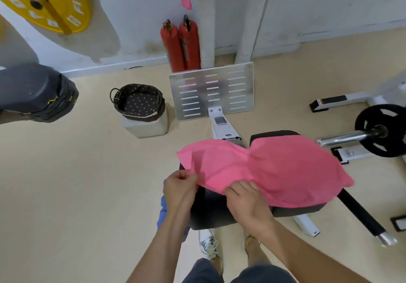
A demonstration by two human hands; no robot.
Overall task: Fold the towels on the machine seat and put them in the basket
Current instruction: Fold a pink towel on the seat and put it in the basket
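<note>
Pink towel [274, 168] over black seat [211, 212], near edge in both hands [180, 186].

A black machine seat [211, 214] carries one pink towel [285, 168], spread open and hanging over its edges.

The person has bare forearms, wears dark grey shorts [259, 274] and a white laced sneaker [208, 244].
</note>
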